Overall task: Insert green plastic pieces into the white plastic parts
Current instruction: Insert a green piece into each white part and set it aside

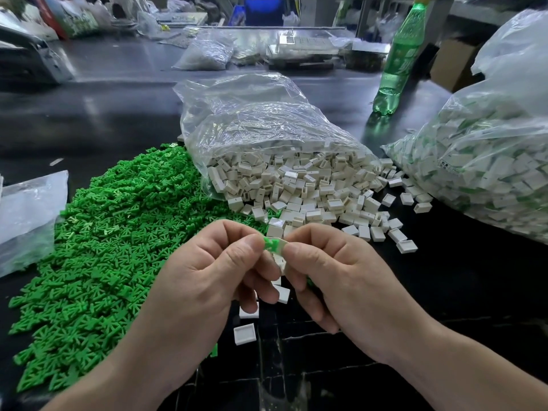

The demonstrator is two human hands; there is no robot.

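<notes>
Fingers of my left hand (213,271) pinch a green plastic piece (269,243) touching the white plastic part (281,242) gripped by my right hand (335,271), above the desk (444,292).

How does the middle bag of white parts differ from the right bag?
The middle bag lies on its side, open, spilling parts; the right bag's mouth is out of view. The middle bag's parts are white; the right bag's show green inside. The right bag bears a label; the middle bag shows none. Both are clear plastic.
</notes>
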